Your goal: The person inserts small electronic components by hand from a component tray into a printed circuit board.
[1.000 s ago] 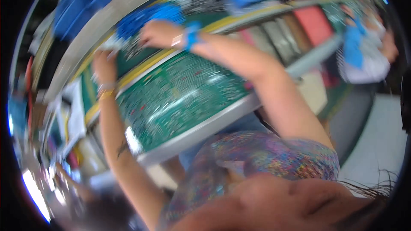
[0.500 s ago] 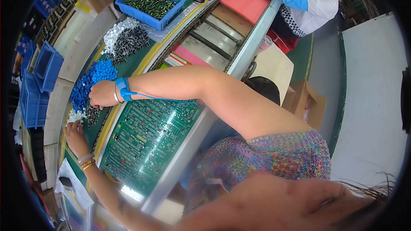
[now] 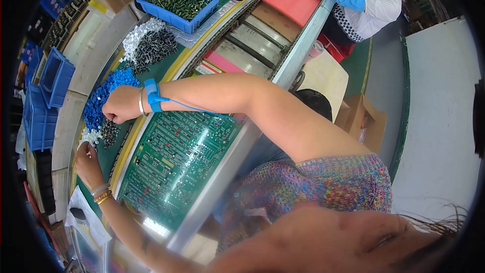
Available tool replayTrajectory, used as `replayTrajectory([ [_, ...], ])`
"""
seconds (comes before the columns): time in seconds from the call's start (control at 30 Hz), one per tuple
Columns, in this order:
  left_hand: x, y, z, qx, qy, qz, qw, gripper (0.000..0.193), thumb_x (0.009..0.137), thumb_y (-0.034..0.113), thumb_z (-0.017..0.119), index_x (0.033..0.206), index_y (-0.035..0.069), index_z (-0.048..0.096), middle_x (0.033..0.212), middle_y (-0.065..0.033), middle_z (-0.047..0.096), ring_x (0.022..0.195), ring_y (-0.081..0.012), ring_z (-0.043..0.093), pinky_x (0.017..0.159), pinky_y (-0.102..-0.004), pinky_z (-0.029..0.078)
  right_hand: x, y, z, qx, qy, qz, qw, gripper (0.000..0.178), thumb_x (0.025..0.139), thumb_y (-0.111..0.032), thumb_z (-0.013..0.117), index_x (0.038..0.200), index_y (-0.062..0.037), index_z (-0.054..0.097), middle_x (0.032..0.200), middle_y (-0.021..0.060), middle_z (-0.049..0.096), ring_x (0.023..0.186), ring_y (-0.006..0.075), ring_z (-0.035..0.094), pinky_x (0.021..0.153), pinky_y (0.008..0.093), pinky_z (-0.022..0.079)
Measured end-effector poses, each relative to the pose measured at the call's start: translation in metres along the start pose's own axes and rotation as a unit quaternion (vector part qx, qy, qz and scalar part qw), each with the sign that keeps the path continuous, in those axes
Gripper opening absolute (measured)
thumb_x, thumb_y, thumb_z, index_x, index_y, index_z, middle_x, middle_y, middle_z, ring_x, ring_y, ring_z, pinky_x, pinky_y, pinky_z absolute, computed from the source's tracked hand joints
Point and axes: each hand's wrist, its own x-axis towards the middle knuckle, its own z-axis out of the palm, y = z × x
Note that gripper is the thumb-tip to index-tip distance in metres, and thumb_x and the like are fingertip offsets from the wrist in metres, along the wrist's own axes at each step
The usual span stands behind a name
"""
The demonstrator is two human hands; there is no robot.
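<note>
Head view: the right hand (image 3: 123, 105) is curled with its back to the camera, hiding most of its fingers, so whether they pinch anything cannot be told. Its knuckles cover part of a heap of small bright-blue plastic pieces (image 3: 98, 102), and its fingertips point down beside a small heap of black-and-metal parts (image 3: 109, 135). The left hand (image 3: 88, 164) has its thumb and forefinger drawn close together at the edge of a small heap of white plastic pieces (image 3: 91, 135); whether the tips meet or hold a piece is too small to make out. These heaps lie in a row on a dark-green work strip (image 3: 112, 161), the row slanting from lower left to upper right; single pieces point in mixed directions.

A green printed circuit panel (image 3: 177, 159) lies nearer the body, its long axis slanting the same way. The right forearm, wearing a blue wrist strap (image 3: 152, 95), crosses its upper end; the left forearm passes in front of its lower corner, where glare washes out detail.

Farther up stand a larger black-and-white heap (image 3: 155, 48) and a blue rectangular plastic bin (image 3: 207, 16) of green parts. At upper right, a blue-sleeved co-worker (image 3: 376, 7) is cut off by the frame.
</note>
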Motion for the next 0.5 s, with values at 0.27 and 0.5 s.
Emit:
replayTrajectory([
  [0.27, -0.069, 0.07, -0.064, -0.302, -0.028, 0.025, 0.953, 0.014, 0.088, 0.006, 0.062, 0.1, 0.001, 0.067, 0.095, -0.0104, 0.067, 0.084, -0.0186, 0.065, 0.076, -0.0286, 0.051, -0.052, -0.043, -0.084, 0.119, -0.089, 0.046, 0.988, 0.017, 0.084, -0.02, 0.061, 0.096, -0.0095, 0.069, 0.089, 0.008, 0.069, 0.083, 0.0235, 0.066, 0.073, 0.0339, 0.051],
  [0.5, -0.146, 0.11, -0.068, -0.445, -0.13, -0.08, 0.883, 0.014, 0.087, 0.004, 0.064, 0.101, 0.001, 0.067, 0.092, -0.0045, 0.067, 0.082, -0.0093, 0.062, 0.075, -0.0228, 0.05, -0.108, -0.052, -0.098, 0.109, -0.146, 0.13, 0.975, 0.012, 0.084, -0.014, 0.064, 0.092, -0.0053, 0.064, 0.09, 0.0082, 0.066, 0.083, 0.0252, 0.064, 0.072, 0.0346, 0.049],
])
